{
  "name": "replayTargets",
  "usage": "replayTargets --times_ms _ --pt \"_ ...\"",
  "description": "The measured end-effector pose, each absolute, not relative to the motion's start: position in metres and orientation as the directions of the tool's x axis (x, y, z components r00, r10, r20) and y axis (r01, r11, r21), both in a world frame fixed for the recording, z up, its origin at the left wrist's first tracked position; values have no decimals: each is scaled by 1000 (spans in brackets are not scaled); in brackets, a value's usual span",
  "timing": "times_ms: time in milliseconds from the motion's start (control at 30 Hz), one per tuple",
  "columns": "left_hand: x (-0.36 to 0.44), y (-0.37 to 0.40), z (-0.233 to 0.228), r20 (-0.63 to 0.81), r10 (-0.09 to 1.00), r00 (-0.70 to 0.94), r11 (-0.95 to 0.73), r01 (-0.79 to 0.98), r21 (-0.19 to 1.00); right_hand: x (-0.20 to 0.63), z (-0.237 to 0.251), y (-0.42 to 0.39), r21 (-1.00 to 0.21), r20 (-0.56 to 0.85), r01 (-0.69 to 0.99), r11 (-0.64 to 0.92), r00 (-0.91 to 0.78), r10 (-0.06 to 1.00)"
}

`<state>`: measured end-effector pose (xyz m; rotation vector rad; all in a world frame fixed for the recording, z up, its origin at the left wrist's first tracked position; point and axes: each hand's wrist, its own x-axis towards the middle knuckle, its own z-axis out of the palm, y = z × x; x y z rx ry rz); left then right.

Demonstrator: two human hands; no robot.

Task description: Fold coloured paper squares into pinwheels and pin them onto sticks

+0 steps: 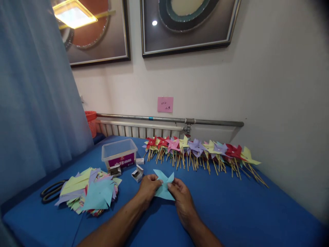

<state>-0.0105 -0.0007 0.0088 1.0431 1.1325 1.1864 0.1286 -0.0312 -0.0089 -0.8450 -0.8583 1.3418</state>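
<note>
A light blue paper pinwheel sheet (164,192), cut in from its corners, is held just above the blue table cover. My left hand (149,187) pinches its left side between thumb and fingers. On the right side, my right hand (182,196) grips it with the thumb on top. Two points of the paper stand up between the hands at the far side. To the left lies a heap of cut coloured paper sheets (100,193), a light blue one on top. Small white boxes (137,174) sit beyond my left hand, one with its flap up.
Finished pinwheels on sticks (196,147) lie in a long row along the back right. A clear plastic tub (119,149) with a purple label stands at the back left. Black-handled scissors (52,191) lie by the paper heap. A metal pipe (164,119) runs along the wall.
</note>
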Motion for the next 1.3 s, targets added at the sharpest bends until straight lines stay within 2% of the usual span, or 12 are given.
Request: replayTargets --times_ms 433,767,1300 --pt "-4 -7 6 -91 993 71 99 -118 988 127 -16 -26 -922 -20 -385 33 134 991" --pt "-4 -7 3 -79 990 118 97 -163 982 128 -15 -25 -943 0 -327 60 181 984" --pt "-2 -12 13 -107 984 140 133 -195 972 129 -16 -25 -959 -7 -278 48 192 981"
